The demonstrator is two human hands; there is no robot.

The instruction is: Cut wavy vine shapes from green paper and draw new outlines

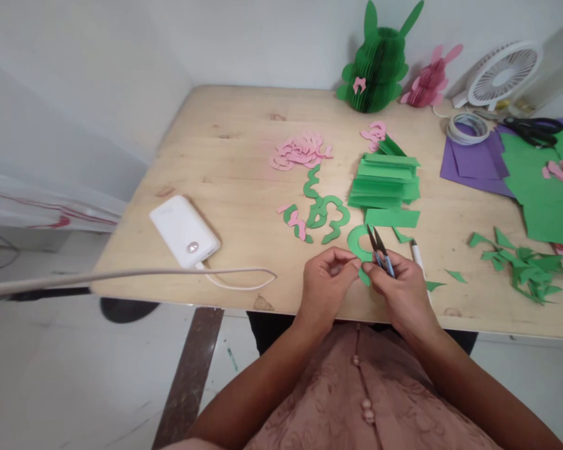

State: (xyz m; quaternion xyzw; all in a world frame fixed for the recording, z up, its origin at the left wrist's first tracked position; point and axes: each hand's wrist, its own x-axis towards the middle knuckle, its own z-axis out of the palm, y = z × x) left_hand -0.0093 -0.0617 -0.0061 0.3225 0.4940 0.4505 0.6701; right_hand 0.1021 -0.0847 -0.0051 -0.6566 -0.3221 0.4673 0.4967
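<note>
The step in hand looks like trimming: a green curved piece (354, 241) is held just above the near edge of the surface (244, 187), in front of the person's body. The left hand (331, 278) pinches its lower end between thumb and finger, while the right hand (398, 284) is closed around the scissors (381, 249), its thumb close to the paper too. The blades stand slightly parted and point away from the body, beside the curve; at this size I can't be sure whether they bite into it. The next move would seem to call for turning the paper with the left hand so the blades can follow the outline. Similar green cutouts (317, 215) lie beyond the left hand, and folded green strips (385, 181) sit farther back, past the blade tips.
</note>
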